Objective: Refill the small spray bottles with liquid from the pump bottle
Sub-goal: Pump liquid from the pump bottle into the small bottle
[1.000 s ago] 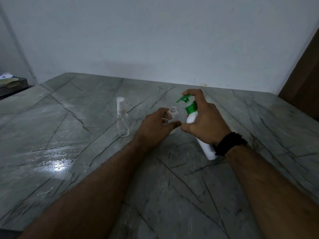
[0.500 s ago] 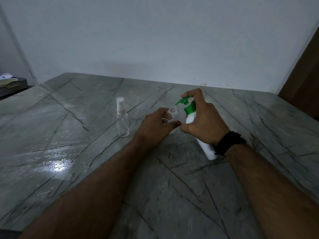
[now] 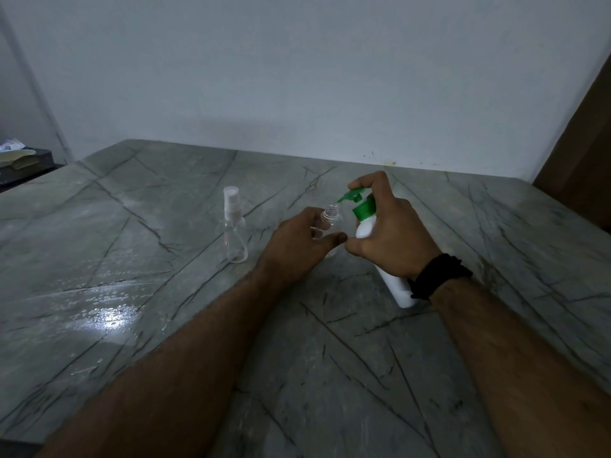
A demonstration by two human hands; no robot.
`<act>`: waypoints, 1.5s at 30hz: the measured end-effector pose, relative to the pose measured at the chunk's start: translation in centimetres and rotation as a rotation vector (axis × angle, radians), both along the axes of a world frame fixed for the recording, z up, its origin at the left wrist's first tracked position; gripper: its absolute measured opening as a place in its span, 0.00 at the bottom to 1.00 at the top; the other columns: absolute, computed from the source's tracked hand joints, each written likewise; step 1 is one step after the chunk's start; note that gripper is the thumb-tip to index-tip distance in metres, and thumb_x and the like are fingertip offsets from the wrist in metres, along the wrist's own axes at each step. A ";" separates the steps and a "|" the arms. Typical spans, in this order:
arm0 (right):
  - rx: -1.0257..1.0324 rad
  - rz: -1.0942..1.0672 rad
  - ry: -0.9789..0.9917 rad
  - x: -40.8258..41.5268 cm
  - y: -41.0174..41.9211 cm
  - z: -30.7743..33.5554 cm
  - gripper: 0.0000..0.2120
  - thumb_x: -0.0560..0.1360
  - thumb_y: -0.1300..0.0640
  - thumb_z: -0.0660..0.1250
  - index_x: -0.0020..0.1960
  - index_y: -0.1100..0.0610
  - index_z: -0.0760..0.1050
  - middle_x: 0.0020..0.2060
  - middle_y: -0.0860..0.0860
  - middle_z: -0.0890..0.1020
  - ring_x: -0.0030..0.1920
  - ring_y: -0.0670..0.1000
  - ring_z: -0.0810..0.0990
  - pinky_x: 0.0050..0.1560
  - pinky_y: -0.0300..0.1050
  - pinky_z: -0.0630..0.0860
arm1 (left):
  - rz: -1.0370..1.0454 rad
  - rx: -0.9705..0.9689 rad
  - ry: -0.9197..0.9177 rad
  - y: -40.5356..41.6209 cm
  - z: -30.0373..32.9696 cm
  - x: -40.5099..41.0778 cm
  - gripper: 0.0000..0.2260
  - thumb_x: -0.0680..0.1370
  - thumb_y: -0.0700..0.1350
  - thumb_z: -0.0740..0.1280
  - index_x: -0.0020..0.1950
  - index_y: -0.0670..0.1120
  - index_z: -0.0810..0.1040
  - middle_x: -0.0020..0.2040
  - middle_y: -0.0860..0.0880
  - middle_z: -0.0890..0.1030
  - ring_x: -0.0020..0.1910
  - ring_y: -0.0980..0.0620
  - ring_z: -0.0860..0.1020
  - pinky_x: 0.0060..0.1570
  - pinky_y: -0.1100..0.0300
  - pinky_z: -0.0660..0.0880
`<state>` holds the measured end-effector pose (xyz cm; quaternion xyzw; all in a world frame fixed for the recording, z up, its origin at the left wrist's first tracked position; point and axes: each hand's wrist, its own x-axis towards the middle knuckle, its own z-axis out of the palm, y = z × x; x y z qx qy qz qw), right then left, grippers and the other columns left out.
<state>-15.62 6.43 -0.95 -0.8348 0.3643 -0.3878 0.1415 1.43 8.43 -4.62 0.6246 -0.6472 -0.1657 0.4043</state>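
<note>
While tilted, white pump bottle [image 3: 367, 228], green nozzle [image 3: 351, 196]; seemingly over uncapped bottle [image 3: 330, 217]

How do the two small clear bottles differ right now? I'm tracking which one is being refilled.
The spray bottle standing alone has its white sprayer cap on; the bottle in the left hand is uncapped, its threaded neck bare. The capped one stands free on the table, untouched; the open one is gripped by the left hand, with the pump bottle nozzle at its mouth. Both are small and clear.
</note>
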 end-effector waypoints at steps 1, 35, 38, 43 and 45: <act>-0.007 -0.002 0.001 0.0 0.0 0.0 0.36 0.63 0.57 0.77 0.65 0.47 0.64 0.43 0.50 0.80 0.37 0.48 0.79 0.38 0.49 0.79 | 0.001 -0.001 -0.001 0.0 0.0 0.0 0.26 0.74 0.59 0.70 0.68 0.49 0.71 0.62 0.50 0.78 0.52 0.57 0.75 0.48 0.63 0.71; 0.000 -0.002 0.000 0.3 0.2 0.0 0.36 0.63 0.58 0.77 0.66 0.48 0.64 0.44 0.51 0.81 0.38 0.51 0.80 0.40 0.51 0.80 | 0.001 0.021 -0.006 0.6 0.6 -0.2 0.27 0.74 0.58 0.69 0.69 0.47 0.70 0.64 0.49 0.78 0.58 0.51 0.78 0.57 0.56 0.76; 0.005 0.005 -0.001 0.3 0.2 0.1 0.36 0.63 0.59 0.77 0.65 0.47 0.64 0.42 0.51 0.81 0.37 0.49 0.80 0.38 0.49 0.79 | 0.008 0.021 -0.008 0.6 0.6 -0.2 0.26 0.74 0.58 0.69 0.69 0.47 0.70 0.64 0.49 0.78 0.58 0.51 0.78 0.56 0.56 0.76; 0.020 0.013 -0.003 0.4 0.0 0.1 0.34 0.63 0.59 0.77 0.63 0.47 0.64 0.44 0.50 0.81 0.38 0.48 0.81 0.38 0.48 0.79 | 0.011 0.017 -0.004 0.5 0.5 -0.1 0.26 0.74 0.58 0.69 0.68 0.48 0.71 0.63 0.49 0.78 0.57 0.52 0.78 0.55 0.58 0.75; 0.013 0.003 -0.003 0.3 0.1 0.1 0.35 0.63 0.58 0.77 0.64 0.47 0.64 0.44 0.51 0.81 0.39 0.49 0.81 0.40 0.49 0.80 | 0.012 0.013 -0.010 0.4 0.4 -0.1 0.26 0.74 0.59 0.69 0.68 0.49 0.71 0.62 0.50 0.79 0.56 0.53 0.78 0.53 0.59 0.75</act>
